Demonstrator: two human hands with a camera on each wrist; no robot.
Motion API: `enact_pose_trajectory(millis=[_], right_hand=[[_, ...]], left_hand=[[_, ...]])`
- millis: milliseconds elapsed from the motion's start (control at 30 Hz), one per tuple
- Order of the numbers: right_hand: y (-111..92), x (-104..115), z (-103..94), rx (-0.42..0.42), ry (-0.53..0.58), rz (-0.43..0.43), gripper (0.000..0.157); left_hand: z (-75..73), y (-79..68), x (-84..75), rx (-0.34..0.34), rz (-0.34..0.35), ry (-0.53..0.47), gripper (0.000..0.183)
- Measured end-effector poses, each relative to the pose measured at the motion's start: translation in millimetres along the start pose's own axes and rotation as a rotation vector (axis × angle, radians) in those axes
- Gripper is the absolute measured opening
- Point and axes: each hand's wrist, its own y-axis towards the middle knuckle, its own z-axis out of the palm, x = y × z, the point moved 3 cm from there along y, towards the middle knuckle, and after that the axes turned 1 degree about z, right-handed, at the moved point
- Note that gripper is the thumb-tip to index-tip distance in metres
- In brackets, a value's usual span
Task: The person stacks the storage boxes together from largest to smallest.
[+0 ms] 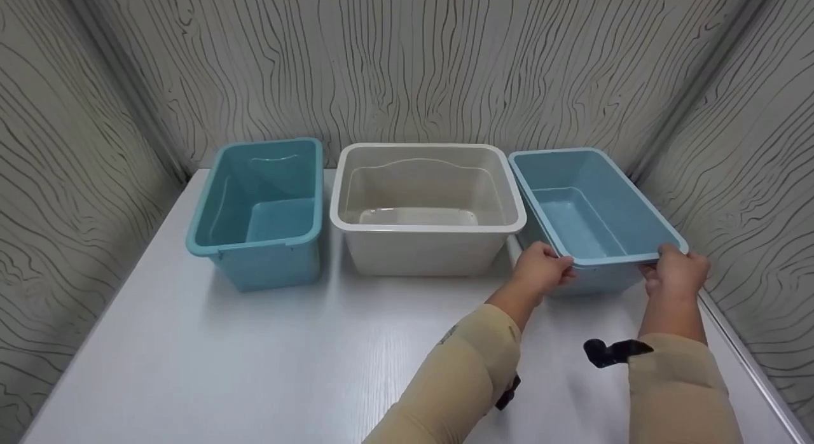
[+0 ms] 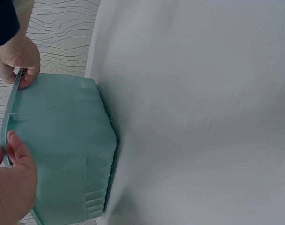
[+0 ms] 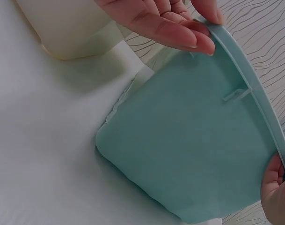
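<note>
Between walls (image 1: 407,69) with wavy lines, at a white table (image 1: 254,367), holds a light blue tub (image 1: 585,228) at the right end. Pinches its rim (image 1: 613,260) with the left hand (image 1: 540,269) at the near left corner and with the right hand (image 1: 680,272) at the near right corner. To its left, a white tub (image 1: 423,253), then a darker blue tub (image 1: 270,266).

Right tub (image 1: 588,218): rim is partly covered by left hand (image 1: 542,269) and right hand (image 1: 677,270); inside hidden in wrist views.
White tub (image 3: 69,28): cut off by right wrist view's top edge.
Sleeves (image 1: 680,393): cut off by head view's lower edge.
</note>
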Motion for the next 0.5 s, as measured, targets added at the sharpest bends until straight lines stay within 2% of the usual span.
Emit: enact_pose_trajectory(millis=[233, 500], right_hand=[[-3, 6, -3.1, -0.017, -0.010, -0.026, 0.064], [-7, 20, 1.0, -0.014, 0.047, -0.082, 0.062]], left_hand=[[4.0, -2.8, -5.2, -0.008, -0.020, 0.024, 0.014], [5.4, -3.6, -15.7, 0.009, 0.032, -0.010, 0.013]])
